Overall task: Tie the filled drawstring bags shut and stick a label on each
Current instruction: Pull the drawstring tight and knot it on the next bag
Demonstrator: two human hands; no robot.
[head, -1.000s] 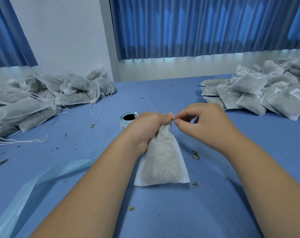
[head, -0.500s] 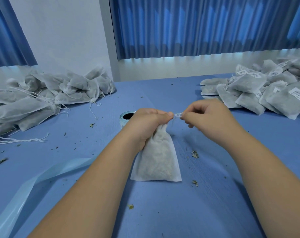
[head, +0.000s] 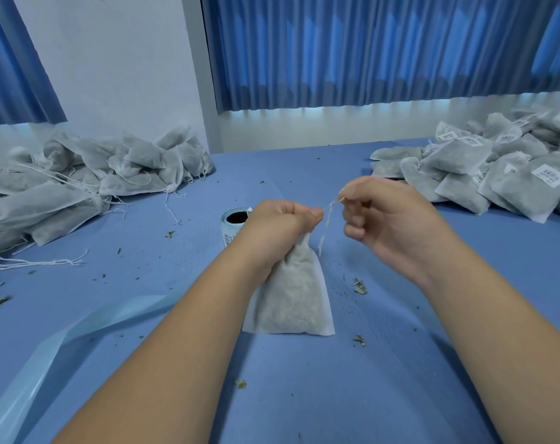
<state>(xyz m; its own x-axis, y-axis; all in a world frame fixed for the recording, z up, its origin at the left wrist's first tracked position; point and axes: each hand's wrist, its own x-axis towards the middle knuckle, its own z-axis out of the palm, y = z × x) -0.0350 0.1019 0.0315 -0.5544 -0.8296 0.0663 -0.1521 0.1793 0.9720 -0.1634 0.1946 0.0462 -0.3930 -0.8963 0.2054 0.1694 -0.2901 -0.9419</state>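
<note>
Left hand (head: 281,219) grips the gathered neck of the bag (head: 291,302) resting on the counter (head: 304,395), while the right hand (head: 387,216), pinching the drawstring (head: 325,225), has pulled farther away, likely cinching the knot.

1. The bag (head: 288,302) rests on the counter (head: 304,398).
2. Its drawstring (head: 325,229) leaves its top to the right.
3. The label roll (head: 231,224) is just behind it, leftward.
4. One pile of bags (head: 79,187) lies well to its left, a second pile (head: 503,174) well to its right.
5. The strip (head: 79,331) lies front-left of it.
</note>
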